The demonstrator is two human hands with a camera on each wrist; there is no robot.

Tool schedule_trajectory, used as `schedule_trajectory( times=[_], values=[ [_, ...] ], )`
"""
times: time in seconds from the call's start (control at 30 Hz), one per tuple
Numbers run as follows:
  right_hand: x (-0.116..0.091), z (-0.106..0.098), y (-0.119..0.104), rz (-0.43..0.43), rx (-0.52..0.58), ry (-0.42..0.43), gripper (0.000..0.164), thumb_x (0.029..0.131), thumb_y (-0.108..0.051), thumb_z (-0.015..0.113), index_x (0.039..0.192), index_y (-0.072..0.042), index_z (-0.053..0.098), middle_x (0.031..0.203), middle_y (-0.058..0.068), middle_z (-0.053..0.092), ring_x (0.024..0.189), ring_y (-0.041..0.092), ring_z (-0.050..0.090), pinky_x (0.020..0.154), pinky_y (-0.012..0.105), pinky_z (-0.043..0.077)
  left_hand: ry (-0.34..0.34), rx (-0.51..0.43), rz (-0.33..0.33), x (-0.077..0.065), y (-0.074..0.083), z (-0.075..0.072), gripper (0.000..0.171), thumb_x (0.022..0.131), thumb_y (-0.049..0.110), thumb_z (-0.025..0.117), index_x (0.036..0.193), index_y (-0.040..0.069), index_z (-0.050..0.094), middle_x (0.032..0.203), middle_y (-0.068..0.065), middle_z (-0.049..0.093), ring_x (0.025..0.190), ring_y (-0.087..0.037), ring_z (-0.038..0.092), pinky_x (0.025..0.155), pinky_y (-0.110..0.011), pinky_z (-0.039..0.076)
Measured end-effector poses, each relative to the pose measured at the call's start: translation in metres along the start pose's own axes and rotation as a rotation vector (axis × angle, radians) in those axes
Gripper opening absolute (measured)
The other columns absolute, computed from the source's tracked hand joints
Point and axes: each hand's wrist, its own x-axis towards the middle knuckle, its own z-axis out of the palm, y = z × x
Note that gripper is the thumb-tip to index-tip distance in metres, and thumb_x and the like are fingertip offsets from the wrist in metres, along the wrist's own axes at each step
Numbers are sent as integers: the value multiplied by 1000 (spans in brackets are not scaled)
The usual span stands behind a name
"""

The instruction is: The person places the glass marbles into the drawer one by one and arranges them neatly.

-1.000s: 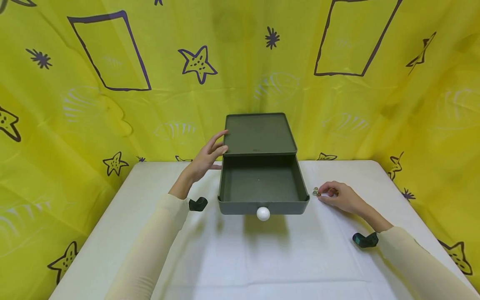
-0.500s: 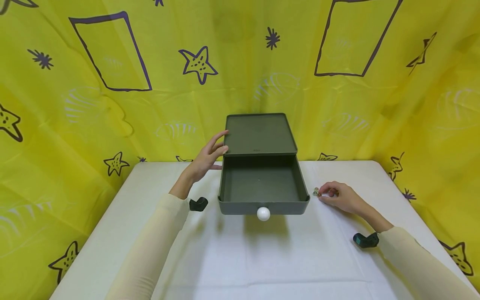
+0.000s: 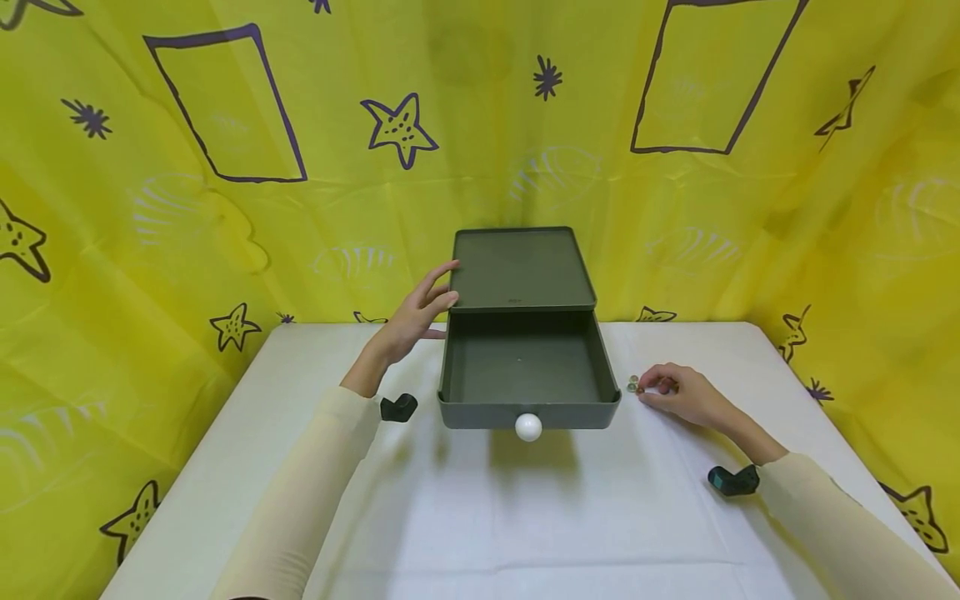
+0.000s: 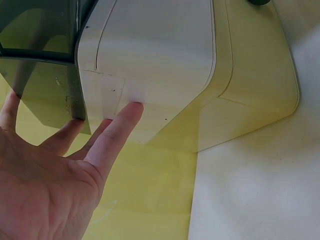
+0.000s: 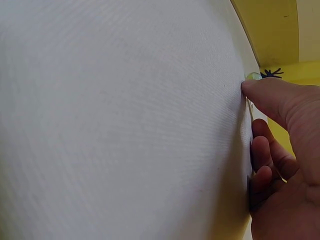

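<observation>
A dark grey-green drawer box (image 3: 522, 268) stands at the middle of the table, its drawer (image 3: 491, 415) pulled out toward me. A white round knob (image 3: 528, 427) sits on the drawer front, and nothing shows inside the drawer. With fingers spread and fairly straight, my left hand (image 3: 408, 325) rests against the box's left side; in the left wrist view the fingertips (image 4: 134, 109) touch its smooth wall. To the right of the drawer, small clear greenish glass marbles (image 3: 633, 384) lie on the table. My right hand (image 3: 686, 396) pinches one marble there between thumb and fingers, mostly hidden.
A white cloth covers the table (image 3: 450, 533). Yellow curtain (image 3: 480, 108) with sea drawings hangs close behind the box and along both sides. Dark wrist cameras (image 3: 399, 407) are strapped to both arms.
Both hands and the drawer box hold their places. The whole head view shifts very slightly to the right.
</observation>
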Motion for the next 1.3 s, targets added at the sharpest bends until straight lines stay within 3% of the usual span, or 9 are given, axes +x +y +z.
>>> schedule_trajectory(
  times=[0.83, 1.03, 1.3],
  values=[
    [5, -15, -4, -10, -10, -102, 9, 92, -12, 77, 99, -13, 72, 92, 0, 67, 79, 19, 56, 68, 25, 49, 4, -10, -11, 0, 1, 2, 59, 106, 33, 53, 159, 42, 29, 167, -9, 24, 149, -31, 33, 103, -69, 42],
    [4, -31, -13, -61, -39, -138, 11, 91, -12, 78, 100, -12, 72, 93, 0, 68, 78, 18, 57, 67, 24, 50, -2, -7, -9, 2, 1, 2, 58, 107, 32, 52, 160, 41, 29, 167, -10, 24, 149, -32, 34, 103, -69, 42],
    [4, -53, -25, -182, -75, -119, 13, 89, -9, 80, 98, -14, 71, 94, -5, 67, 79, 14, 61, 72, 28, 53, 1, -8, -5, 0, 0, 2, 58, 107, 30, 51, 160, 41, 29, 166, -9, 25, 148, -31, 34, 103, -70, 41]
  ],
)
